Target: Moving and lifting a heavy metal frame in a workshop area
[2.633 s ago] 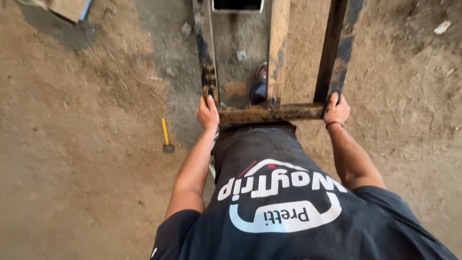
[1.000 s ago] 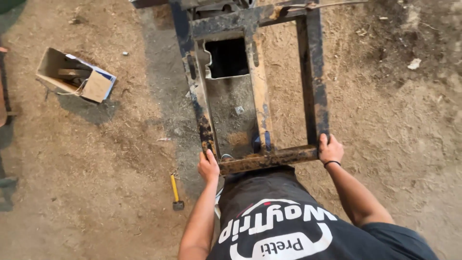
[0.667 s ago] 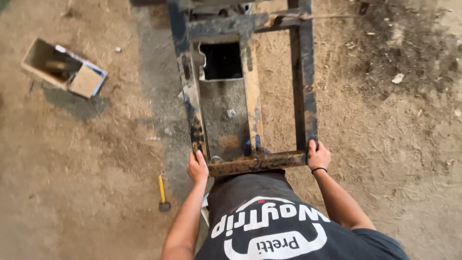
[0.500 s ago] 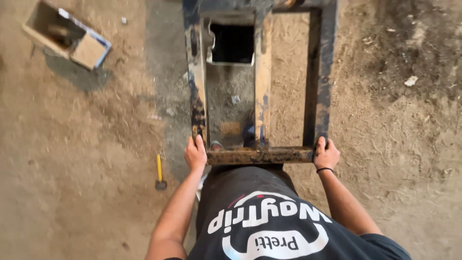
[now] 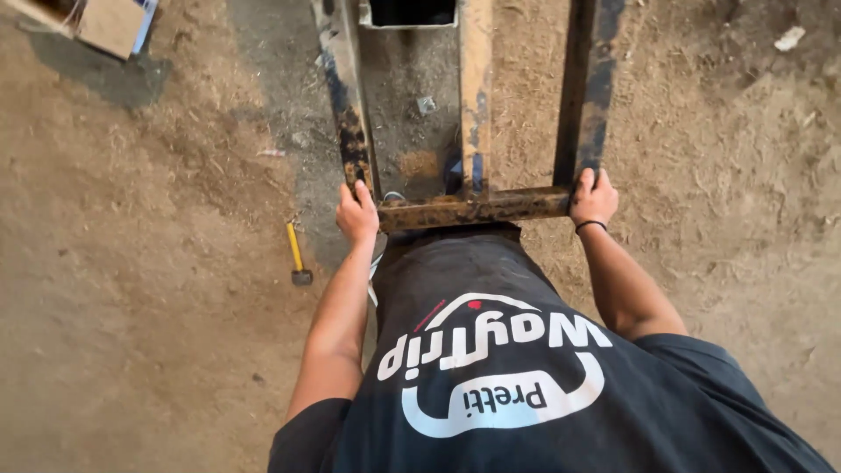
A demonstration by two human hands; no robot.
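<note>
A: Head view, looking straight down. What do the hands have?

B: Both are on a rusty metal frame (image 5: 473, 207). The left hand (image 5: 357, 215) is wrapped round the near left corner, where the left rail meets the cross bar, fingers curled over the steel. The right hand (image 5: 593, 196) is closed on the near right corner, at the foot of the dark right rail. A dark band sits on that wrist.

A: Where does the frame lie?

B: Straight ahead of the person, near end just in front of the torso, rails running away toward the top edge. There are three long rails: left rusty and dark-stained, middle paler and tan, right nearly black. The cross bar joins them at the near end. Whether the near end is off the ground, I cannot tell.

A: Anything inside it?

B: A pale rectangular opening (image 5: 410, 12) between the left and middle rails at the top edge, and bare dirt floor (image 5: 158, 350) showing through the gaps.

A: Surroundings?

B: A small hammer with a yellow handle (image 5: 297, 254) lies on the dirt left of the left hand, apart from it. A cardboard box (image 5: 109, 19) sits at the upper left corner, well apart. The person's dark shirt (image 5: 491, 368) with white print fills the lower frame.
</note>
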